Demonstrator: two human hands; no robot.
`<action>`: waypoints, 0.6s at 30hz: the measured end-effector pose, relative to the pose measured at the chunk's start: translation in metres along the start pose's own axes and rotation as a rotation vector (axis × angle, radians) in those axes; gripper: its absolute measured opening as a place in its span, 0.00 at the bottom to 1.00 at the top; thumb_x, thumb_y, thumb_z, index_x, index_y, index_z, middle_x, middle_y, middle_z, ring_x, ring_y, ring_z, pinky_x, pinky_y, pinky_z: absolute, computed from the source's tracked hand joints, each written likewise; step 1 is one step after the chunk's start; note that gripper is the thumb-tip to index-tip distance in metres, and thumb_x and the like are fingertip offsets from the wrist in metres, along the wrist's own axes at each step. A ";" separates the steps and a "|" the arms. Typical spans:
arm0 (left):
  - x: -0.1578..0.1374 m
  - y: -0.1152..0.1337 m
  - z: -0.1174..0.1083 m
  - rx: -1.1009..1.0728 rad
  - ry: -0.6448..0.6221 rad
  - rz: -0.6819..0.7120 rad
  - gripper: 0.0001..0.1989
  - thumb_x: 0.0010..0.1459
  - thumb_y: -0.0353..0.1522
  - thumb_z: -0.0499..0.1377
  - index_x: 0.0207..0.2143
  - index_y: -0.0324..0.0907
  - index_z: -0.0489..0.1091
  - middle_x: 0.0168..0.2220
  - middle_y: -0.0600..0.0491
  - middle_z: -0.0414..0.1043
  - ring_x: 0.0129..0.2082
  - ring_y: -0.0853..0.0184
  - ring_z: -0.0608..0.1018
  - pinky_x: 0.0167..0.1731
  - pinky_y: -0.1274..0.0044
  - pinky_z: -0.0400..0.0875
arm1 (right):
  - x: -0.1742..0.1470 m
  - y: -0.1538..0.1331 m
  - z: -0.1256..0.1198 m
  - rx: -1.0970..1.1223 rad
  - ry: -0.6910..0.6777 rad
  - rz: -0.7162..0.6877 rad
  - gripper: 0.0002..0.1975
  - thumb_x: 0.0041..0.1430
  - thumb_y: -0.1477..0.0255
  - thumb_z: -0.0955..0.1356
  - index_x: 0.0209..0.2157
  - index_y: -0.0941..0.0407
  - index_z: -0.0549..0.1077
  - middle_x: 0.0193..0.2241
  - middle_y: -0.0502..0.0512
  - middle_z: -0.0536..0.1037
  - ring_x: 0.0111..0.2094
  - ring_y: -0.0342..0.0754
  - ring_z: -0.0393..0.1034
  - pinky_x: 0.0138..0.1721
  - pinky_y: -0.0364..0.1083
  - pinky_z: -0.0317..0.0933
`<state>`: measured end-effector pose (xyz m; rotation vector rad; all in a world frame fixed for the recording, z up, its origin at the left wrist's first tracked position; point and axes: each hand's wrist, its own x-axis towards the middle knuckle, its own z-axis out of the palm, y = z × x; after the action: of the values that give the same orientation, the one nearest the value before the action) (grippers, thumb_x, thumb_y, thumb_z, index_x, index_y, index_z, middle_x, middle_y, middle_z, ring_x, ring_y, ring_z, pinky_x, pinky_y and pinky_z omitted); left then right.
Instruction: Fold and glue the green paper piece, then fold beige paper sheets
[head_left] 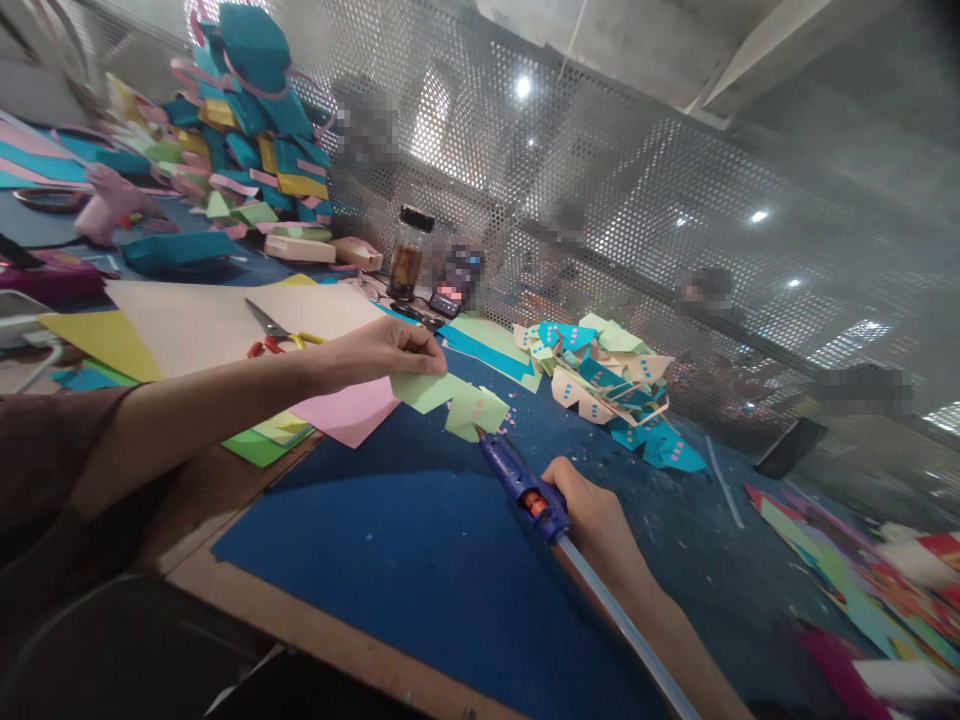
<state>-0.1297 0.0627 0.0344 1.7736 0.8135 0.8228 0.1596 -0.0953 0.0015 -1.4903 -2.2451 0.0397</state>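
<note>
Between thumb and fingers, my left hand (416, 352) pinches the edge of a light green paper cutout (424, 388) with a notched outline and small pink marks. My right hand (596, 515) is wrapped round a blue glue gun (514, 478), though most of those fingers are hidden behind it. Its nozzle points up and left, at the lower edge of the cutout; whether it touches cannot be told. A long clear glue stick (622, 620) juts out of the gun's back end. Tiny pink paper bits (508, 418) lie beside the cutout on the blue tabletop (420, 560).
Scissors (274, 325) with red and yellow handles rest on a cream sheet (199, 310). Folded paper pieces (600, 375) are heaped beyond the cutout. A lidded jar (407, 255) and a phone (457, 280) stand behind. At back left rises a tall paper model (255, 120).
</note>
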 end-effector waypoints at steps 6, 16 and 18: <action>0.000 0.001 0.000 -0.010 -0.005 -0.019 0.08 0.53 0.37 0.66 0.29 0.41 0.76 0.25 0.55 0.71 0.25 0.71 0.71 0.25 0.80 0.62 | 0.004 -0.008 -0.003 0.119 0.045 0.141 0.06 0.60 0.68 0.65 0.31 0.53 0.66 0.23 0.46 0.69 0.23 0.43 0.63 0.25 0.40 0.53; -0.002 0.008 0.003 -0.070 0.048 -0.072 0.09 0.50 0.36 0.68 0.28 0.40 0.76 0.24 0.55 0.71 0.24 0.71 0.70 0.24 0.80 0.60 | 0.003 -0.020 -0.008 0.504 -0.016 0.475 0.17 0.59 0.54 0.69 0.33 0.54 0.69 0.19 0.44 0.67 0.20 0.41 0.62 0.21 0.40 0.55; -0.001 0.007 0.003 -0.085 0.065 -0.082 0.09 0.50 0.36 0.68 0.29 0.39 0.76 0.25 0.54 0.72 0.24 0.71 0.70 0.24 0.80 0.60 | 0.002 -0.017 -0.007 0.557 -0.009 0.524 0.17 0.58 0.54 0.70 0.35 0.54 0.71 0.19 0.45 0.68 0.20 0.42 0.63 0.22 0.41 0.57</action>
<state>-0.1268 0.0585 0.0400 1.6352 0.8757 0.8523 0.1466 -0.1023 0.0132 -1.6824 -1.5913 0.7620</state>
